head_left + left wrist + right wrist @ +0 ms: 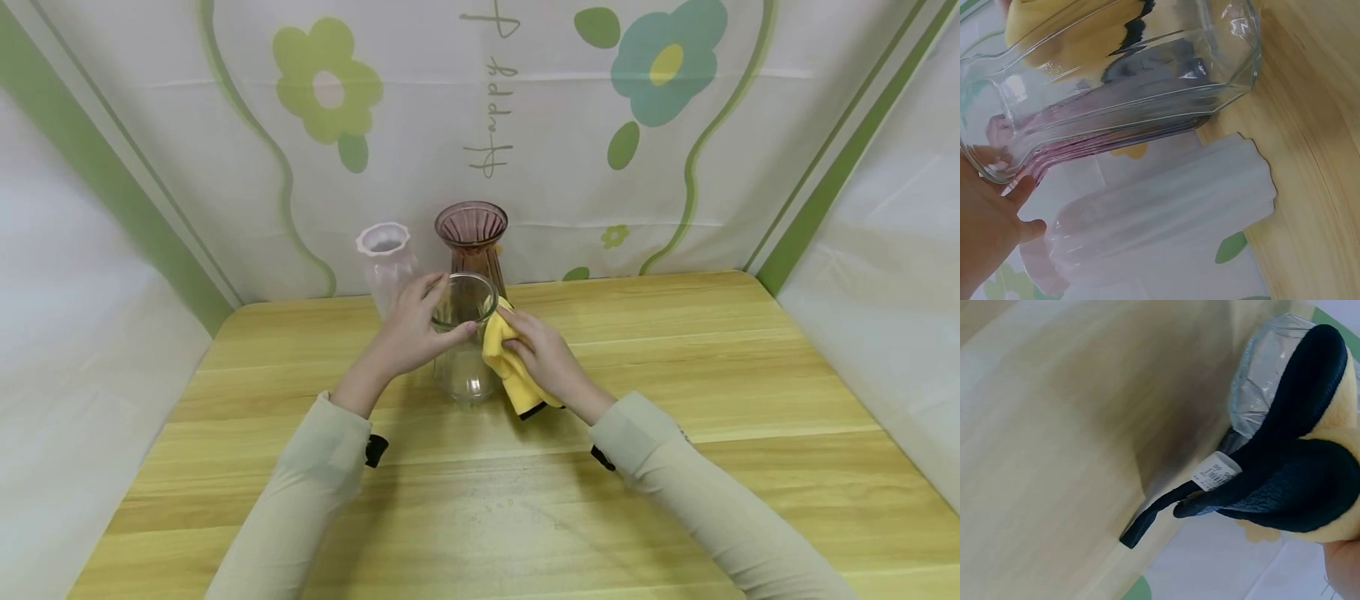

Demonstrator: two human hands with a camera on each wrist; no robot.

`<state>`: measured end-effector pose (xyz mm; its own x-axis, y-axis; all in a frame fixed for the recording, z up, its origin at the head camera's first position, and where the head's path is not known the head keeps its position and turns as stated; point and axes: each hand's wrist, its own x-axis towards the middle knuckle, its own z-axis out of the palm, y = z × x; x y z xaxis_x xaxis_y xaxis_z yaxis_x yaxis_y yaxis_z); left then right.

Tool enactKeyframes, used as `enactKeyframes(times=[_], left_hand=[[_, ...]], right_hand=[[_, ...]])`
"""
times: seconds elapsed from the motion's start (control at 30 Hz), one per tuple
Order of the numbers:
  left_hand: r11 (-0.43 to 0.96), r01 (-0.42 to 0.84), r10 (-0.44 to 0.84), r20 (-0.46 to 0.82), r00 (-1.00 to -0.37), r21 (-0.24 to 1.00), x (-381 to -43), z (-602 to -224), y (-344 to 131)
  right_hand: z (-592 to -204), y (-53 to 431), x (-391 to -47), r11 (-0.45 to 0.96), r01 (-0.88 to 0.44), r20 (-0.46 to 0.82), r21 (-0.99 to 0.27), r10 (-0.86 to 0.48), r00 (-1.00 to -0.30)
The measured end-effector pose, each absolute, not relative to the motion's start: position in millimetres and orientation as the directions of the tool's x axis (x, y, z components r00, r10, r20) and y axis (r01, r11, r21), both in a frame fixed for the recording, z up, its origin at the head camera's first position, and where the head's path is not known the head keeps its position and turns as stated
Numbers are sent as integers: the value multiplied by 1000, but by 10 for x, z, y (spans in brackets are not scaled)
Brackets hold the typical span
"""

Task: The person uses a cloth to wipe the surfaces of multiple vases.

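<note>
A clear glass vase [463,371] stands on the wooden table, and its angular body [1238,75] crosses the top of the left wrist view. My left hand [405,333] holds it by the rim from the left, thumb across the front and fingers toward the back. At the right of the rim, my right hand [549,357] grips a yellow cloth [516,379] and holds it against the glass. Part of the cloth hangs down beside the vase. Its black edging and a white label [1216,470] show in the right wrist view.
Close behind the clear vase stands a purple ribbed glass vase [471,225]. A pale pink vase [386,275] with a scalloped rim is at the left, partly behind my left hand. A printed curtain [540,192] hangs along the back edge of the table [750,375].
</note>
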<state>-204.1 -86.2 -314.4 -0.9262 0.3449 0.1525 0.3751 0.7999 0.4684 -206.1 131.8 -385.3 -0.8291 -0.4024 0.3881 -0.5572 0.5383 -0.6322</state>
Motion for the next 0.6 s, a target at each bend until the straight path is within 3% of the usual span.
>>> enactKeyframes(times=[0.3, 0.6], left_hand=[[785, 381, 364, 134, -922, 487, -2049, -3157, -868], [779, 356, 337, 134, -932, 516, -2062, -3201, -849]], right_hand=[[-3885, 1317, -2061, 522, -549, 377, -653, -404, -833], [-4048, 1382, -2039, 592, -511, 302, -623, -421, -855]])
